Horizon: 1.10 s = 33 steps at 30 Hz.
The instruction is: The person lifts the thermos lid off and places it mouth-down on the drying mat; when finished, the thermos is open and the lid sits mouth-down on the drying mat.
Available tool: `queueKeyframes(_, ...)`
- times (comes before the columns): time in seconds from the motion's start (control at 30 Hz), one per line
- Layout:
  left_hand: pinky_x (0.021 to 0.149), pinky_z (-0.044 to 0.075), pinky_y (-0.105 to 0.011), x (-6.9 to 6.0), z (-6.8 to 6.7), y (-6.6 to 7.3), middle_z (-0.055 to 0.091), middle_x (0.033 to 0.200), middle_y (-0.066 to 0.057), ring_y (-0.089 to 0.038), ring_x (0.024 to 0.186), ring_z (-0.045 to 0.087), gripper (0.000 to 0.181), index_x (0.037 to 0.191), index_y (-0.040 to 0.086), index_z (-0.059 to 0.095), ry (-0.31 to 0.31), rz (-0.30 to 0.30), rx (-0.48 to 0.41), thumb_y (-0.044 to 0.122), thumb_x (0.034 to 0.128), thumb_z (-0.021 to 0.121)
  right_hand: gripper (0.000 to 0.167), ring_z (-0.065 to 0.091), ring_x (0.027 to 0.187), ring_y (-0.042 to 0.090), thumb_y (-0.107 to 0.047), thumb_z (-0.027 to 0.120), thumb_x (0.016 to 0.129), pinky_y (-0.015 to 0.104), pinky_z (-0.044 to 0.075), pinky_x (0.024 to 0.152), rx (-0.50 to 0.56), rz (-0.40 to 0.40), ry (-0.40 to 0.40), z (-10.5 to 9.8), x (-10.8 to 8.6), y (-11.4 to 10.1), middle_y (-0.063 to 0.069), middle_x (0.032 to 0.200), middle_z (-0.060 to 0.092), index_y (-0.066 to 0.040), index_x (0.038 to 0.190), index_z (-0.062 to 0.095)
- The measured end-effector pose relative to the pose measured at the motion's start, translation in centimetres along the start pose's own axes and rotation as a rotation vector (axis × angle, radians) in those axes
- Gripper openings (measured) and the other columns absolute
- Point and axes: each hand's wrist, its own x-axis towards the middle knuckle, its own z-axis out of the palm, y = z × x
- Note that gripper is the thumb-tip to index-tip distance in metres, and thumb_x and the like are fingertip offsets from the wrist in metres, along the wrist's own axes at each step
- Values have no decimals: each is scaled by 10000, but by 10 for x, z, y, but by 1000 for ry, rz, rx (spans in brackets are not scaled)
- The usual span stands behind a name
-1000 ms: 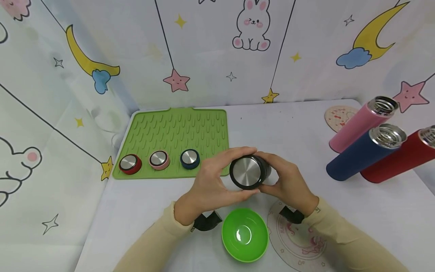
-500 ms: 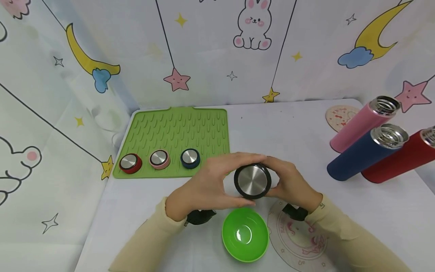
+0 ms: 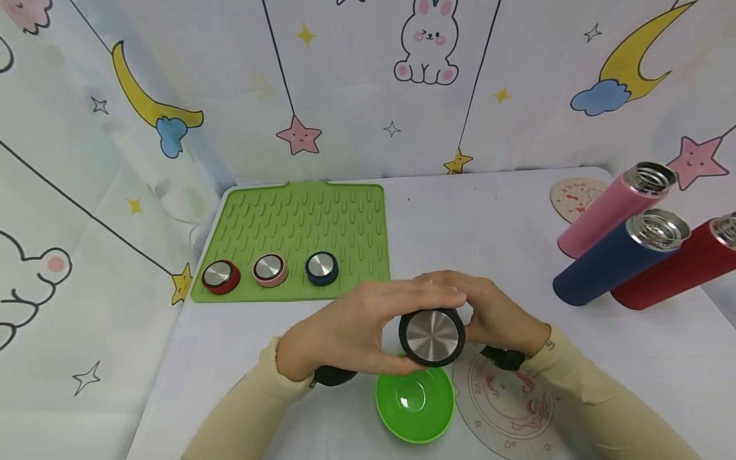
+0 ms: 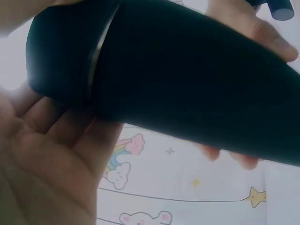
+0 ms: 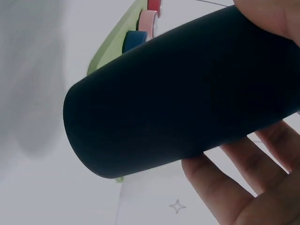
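Note:
A black thermos bottle [image 3: 434, 337] is held up in front of me, its round silver-topped lid facing the head camera. Around the lid end, my left hand [image 3: 356, 326] curls with the thumb below and fingers above. Further along, my right hand [image 3: 500, 313] grips the body from the other side. In the left wrist view, a thin bright line separates the lid [image 4: 61, 56] from the dark body [image 4: 187, 79]. The right wrist view has the bottle's base end [image 5: 89, 131] pointing left, with right fingers [image 5: 220, 187] on its side.
On a green mat [image 3: 305, 217] lie a red lid [image 3: 221, 276], a pink lid [image 3: 269, 269] and a blue lid [image 3: 321, 268]. Lidless pink [image 3: 609, 214], blue [image 3: 615, 262] and red [image 3: 673, 268] bottles stand right. A green bowl [image 3: 415, 409] and round placemat [image 3: 506, 402] are near.
Both hands have brought the black thermos bottle closer to me and slightly right, so its lid now overlaps the green bowl's far rim. The lid top faces the head camera more squarely.

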Motion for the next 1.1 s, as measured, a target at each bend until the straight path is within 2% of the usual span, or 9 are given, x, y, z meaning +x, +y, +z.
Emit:
queueKeyframes(0.17,1169,490,-314,-1,6,-5,642,1419,-205,-254,1348,625,737,1396,-76,566,132,-9,-1,84,765,911,713,624,1304,117,-292,918,805,188,476,1134,-80,-20,87,2,-1,2,27,1352,684,-127,1421,600)
queueKeyframes(0.33,1113,541,-330,-1,14,-10,674,1348,-223,-263,1279,666,753,1374,-76,580,304,-48,12,55,723,933,725,615,1323,124,-416,823,865,182,451,1159,-164,59,174,8,-5,2,95,1363,679,-70,1452,577)
queueKeyframes(0.43,1088,557,-331,-1,19,-13,690,1315,-219,-260,1241,686,771,1370,-59,587,387,-93,32,45,696,947,758,618,1321,148,-360,852,849,168,451,1150,-187,99,207,14,-5,2,123,1375,668,-50,1473,553)
queueKeyframes(0.57,1092,552,-330,-3,24,-15,692,1326,-199,-251,1243,684,797,1375,-41,593,442,-133,71,76,681,968,863,629,1315,189,-110,957,725,154,450,1144,-199,121,222,17,-6,2,123,1386,662,-54,1481,544)
queueKeyframes(0.63,1101,545,-326,-4,24,-16,687,1340,-191,-243,1256,676,808,1382,-34,591,430,-137,73,97,683,974,907,627,1319,199,-53,966,687,157,446,1149,-204,125,209,16,-6,3,120,1394,659,-54,1486,539)
queueKeyframes(0.7,1106,541,-319,-4,22,-16,684,1347,-186,-235,1267,669,809,1384,-35,590,386,-119,70,117,689,976,903,624,1320,178,-54,971,680,160,443,1154,-196,122,180,14,-7,4,102,1389,664,-65,1478,547)
queueKeyframes(0.87,1162,494,-303,-4,11,-11,653,1415,-179,-235,1360,619,783,1406,-43,577,183,-48,45,158,748,950,811,602,1335,107,-91,948,731,178,441,1165,-98,76,82,9,-6,5,48,1383,669,-124,1449,573)
queueKeyframes(0.97,1173,474,-272,-3,6,-6,637,1448,-160,-215,1380,602,746,1418,-33,571,67,-21,43,175,793,922,766,586,1365,135,-82,921,762,201,433,1184,-40,42,41,8,-6,6,41,1404,657,-128,1446,580)
queueKeyframes(1.1,1153,474,-220,-2,2,-1,634,1458,-122,-172,1365,605,685,1428,-3,566,-24,-8,58,167,842,878,726,548,1414,178,-23,866,797,217,421,1201,1,38,-4,5,-5,5,36,1441,621,-124,1454,572)
